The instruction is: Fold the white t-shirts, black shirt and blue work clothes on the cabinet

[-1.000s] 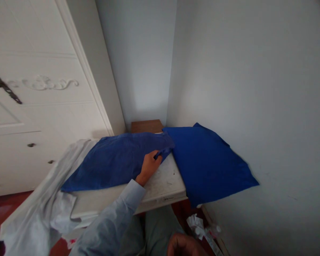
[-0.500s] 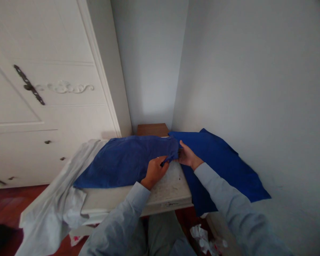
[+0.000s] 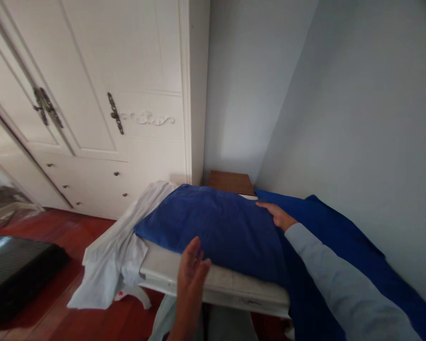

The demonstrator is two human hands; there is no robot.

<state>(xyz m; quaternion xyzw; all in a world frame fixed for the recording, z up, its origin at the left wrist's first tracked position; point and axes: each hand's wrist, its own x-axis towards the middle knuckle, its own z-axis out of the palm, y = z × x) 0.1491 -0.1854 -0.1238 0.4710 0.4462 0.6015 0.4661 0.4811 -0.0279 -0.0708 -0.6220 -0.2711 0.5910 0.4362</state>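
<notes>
A blue cloth (image 3: pixel 213 218) lies spread over a white table (image 3: pixel 230 282), its right part hanging past the table's right end. My right hand (image 3: pixel 279 216) rests at the far right of the cloth, fingers stretched out to the left and touching it. Above the near edge of the table my left hand (image 3: pixel 191 270) is raised, fingers apart and somewhat blurred, with nothing in it. To the right, more blue fabric (image 3: pixel 344 227) extends along the wall, partly behind my right sleeve.
White cloth (image 3: pixel 106 270) drapes over the table's left end. A brown wooden box or board (image 3: pixel 230 181) stands in the corner behind. The white wardrobe (image 3: pixel 152 156) is at the back left, and a black ribbed object (image 3: pixel 21 274) lies on the red floor.
The view has turned left. My left hand has let go of the cloth edge and drawn back toward me. The blue cloth now spreads farther over the table's right part.
</notes>
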